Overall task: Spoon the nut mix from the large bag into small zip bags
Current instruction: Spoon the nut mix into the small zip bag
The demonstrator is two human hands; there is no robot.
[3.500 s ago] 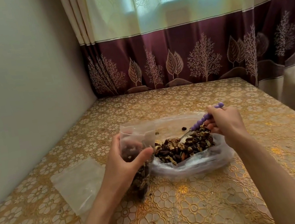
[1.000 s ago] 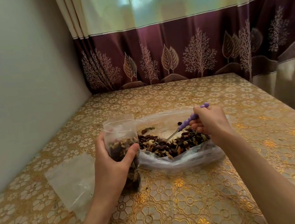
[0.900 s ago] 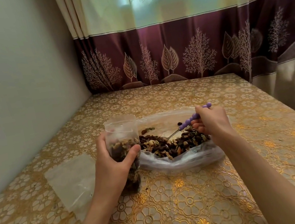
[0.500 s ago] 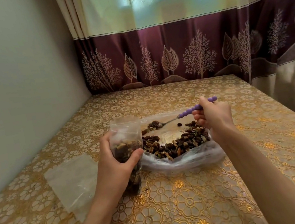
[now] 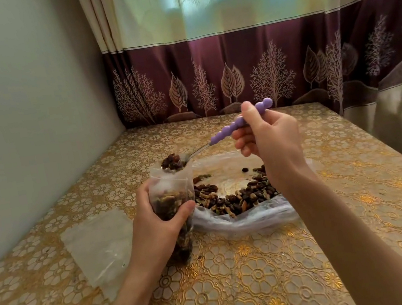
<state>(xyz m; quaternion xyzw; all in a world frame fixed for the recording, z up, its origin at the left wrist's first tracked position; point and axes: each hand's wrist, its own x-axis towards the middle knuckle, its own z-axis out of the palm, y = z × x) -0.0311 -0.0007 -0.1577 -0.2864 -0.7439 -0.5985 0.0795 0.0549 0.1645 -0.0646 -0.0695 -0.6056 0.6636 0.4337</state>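
Note:
My left hand (image 5: 155,226) grips a small clear zip bag (image 5: 170,192) that stands upright on the table, partly filled with nut mix. My right hand (image 5: 269,140) holds a spoon with a purple beaded handle (image 5: 239,122). The spoon's bowl, heaped with nut mix (image 5: 172,162), hovers at the small bag's open mouth. Right of the small bag lies the large clear bag (image 5: 246,218), open and flat, with a spread of nut mix (image 5: 240,196) inside.
An empty small zip bag (image 5: 101,248) lies flat on the gold floral tablecloth (image 5: 246,292) left of my left hand. A grey wall borders the table on the left, and a maroon patterned curtain (image 5: 234,71) hangs behind it.
My right hand scooped nut mix from the large bag, lifted the loaded spoon and carried it left to the mouth of the small bag. My left hand kept its hold on the small bag.

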